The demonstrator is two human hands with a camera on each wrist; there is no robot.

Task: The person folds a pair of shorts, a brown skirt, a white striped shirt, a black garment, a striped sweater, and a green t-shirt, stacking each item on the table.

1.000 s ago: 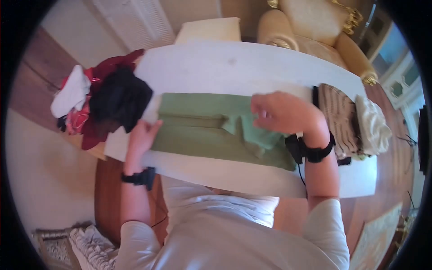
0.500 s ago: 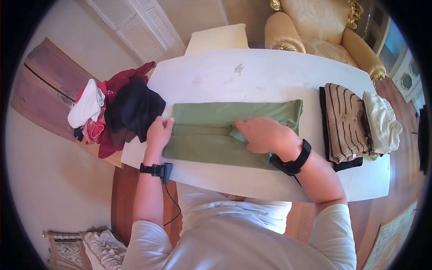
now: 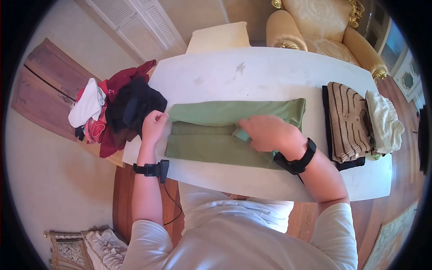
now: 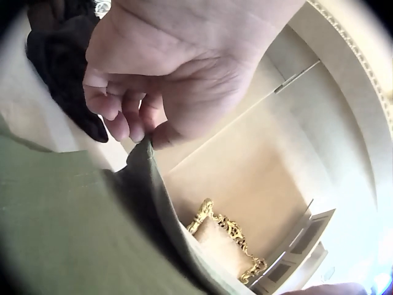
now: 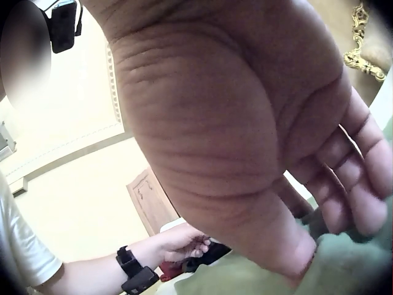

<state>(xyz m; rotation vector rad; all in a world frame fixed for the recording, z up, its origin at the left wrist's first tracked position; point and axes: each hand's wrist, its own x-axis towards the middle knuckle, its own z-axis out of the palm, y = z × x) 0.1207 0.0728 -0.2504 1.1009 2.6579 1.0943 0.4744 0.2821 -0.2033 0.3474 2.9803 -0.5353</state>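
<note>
A green garment [image 3: 204, 150] lies spread flat across the white table, two long panels side by side. My left hand [image 3: 154, 127] is at its left end; in the left wrist view the thumb and fingertips pinch a raised corner of the green cloth [image 4: 55, 221]. The far panel's left end is lifted off the near one. Over the garment's middle, my right hand [image 3: 267, 133] holds a small fold of the fabric between thumb and fingers. In the right wrist view its thumb sinks into the bunched cloth [image 5: 344, 264], partly hiding the grip.
A heap of black and dark red clothes [image 3: 135, 101], topped with a white piece [image 3: 87, 104], sits at the table's left end. On the right lies a stack with a brown striped knit [image 3: 347, 121] and a white garment [image 3: 382, 121]. A gold armchair [image 3: 321, 29] stands beyond the table.
My right hand has moved left and down from above the garment onto its middle fold, and the right part now lies flatter. The left hand has drawn up the garment's left corner.
</note>
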